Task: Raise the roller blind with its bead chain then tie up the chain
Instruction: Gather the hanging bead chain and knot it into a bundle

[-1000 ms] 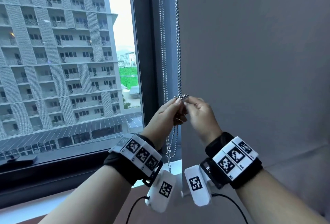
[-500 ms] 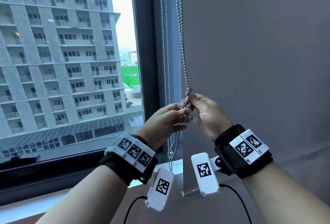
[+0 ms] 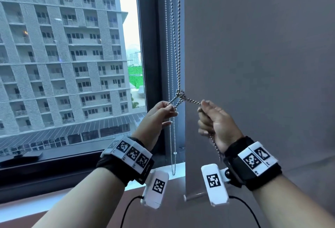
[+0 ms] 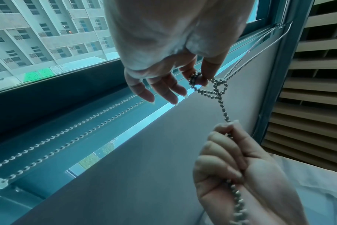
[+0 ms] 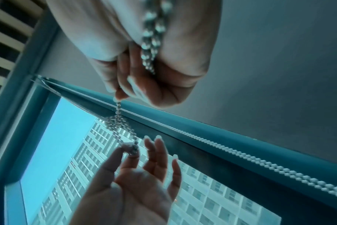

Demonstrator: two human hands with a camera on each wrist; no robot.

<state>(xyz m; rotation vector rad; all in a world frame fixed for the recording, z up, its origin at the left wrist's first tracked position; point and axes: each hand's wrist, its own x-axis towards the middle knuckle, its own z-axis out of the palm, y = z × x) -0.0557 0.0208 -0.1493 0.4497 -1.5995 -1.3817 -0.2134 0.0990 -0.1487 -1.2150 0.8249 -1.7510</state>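
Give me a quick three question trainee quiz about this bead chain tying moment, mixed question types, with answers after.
1. True or false: the knot in the bead chain sits between the two hands.
2. Which hand pinches a small loop between thumb and forefinger? A) left hand B) right hand
3. Fill in: chain slack trails from the right hand down past its ____.

Key: 1 true; 2 A; 3 wrist
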